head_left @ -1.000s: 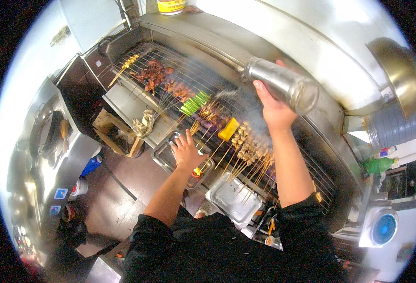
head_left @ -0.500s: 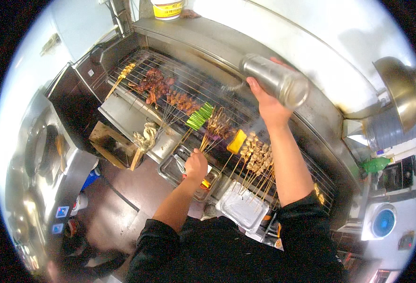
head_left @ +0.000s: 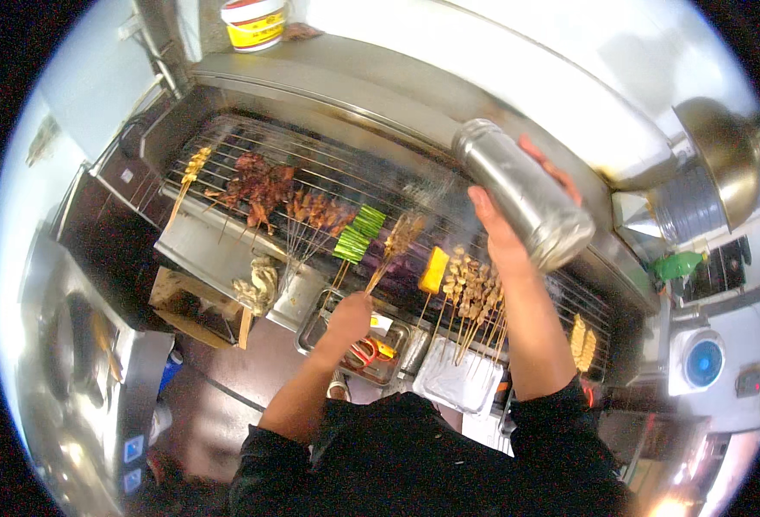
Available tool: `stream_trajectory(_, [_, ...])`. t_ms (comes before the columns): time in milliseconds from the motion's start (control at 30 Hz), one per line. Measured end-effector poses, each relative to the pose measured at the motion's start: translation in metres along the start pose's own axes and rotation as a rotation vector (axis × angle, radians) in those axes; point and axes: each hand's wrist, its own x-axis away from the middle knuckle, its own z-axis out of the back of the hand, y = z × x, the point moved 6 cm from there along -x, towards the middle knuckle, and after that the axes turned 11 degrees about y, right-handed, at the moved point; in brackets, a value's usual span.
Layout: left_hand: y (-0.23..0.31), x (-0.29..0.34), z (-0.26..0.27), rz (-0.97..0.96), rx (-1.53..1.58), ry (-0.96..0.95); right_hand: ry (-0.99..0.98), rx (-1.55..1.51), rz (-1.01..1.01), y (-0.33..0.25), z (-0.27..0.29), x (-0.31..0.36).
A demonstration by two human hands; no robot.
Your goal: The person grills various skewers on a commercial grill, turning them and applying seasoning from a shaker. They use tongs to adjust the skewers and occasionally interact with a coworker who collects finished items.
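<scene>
My left hand [head_left: 351,319] is closed round the sticks of a bunch of browned meat skewers [head_left: 402,237], whose loaded ends are over the grill [head_left: 328,177]. Farther right, my right hand [head_left: 502,234] grips a silvery metal shaker canister [head_left: 518,189], tilted above the grill with its far end toward the back left. A blurred patch of fine specks shows below that end. Left of my bunch lie green vegetable skewers [head_left: 359,233]. To its right are a yellow slab on a stick [head_left: 433,270] and several pale meat skewers [head_left: 473,289].
Dark meat pieces [head_left: 259,189] and thin-stick skewers [head_left: 315,211] lie farther left on the grill. In front stand a metal tray with red-handled scissors [head_left: 364,353] and a pale tray [head_left: 453,379]. A crumpled cloth [head_left: 258,284] hangs by the front ledge; a bucket [head_left: 253,24] stands behind.
The skewers in my left hand have drawn together from a spread fan into a tight bunch. My right hand still holds the canister tilted. The whole view has shifted a little.
</scene>
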Motion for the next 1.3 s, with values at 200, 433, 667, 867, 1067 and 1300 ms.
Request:
stream_trajectory(200, [-0.011, 0.001, -0.046, 0.600, 1.274, -0.803, 0.013, 0.091, 0.083, 0.005, -0.011, -0.017])
stream_trajectory(433, [-0.035, 0.005, -0.067, 0.637, 1.085, -0.628, -0.037, 0.109, -0.034, -0.001, -0.001, 0.012])
stream_trajectory(667, [-0.047, 0.005, -0.080, 0.676, 1.251, -0.731, -0.033, 0.355, -0.208, 0.005, 0.034, 0.039])
stream_trajectory(867, [-0.046, 0.004, -0.053, 0.376, 0.212, -0.550, 0.017, 0.246, -0.103, 0.021, 0.034, 0.020])
stream_trajectory(1067, [-0.020, 0.016, 0.058, 0.174, -0.226, 0.047, 0.084, 0.114, -0.116, 0.051, -0.008, 0.006])
stream_trajectory(1300, [-0.019, -0.007, 0.071, 0.092, -0.256, 0.557, 0.045, -0.088, -0.104, 0.047, -0.050, 0.020])
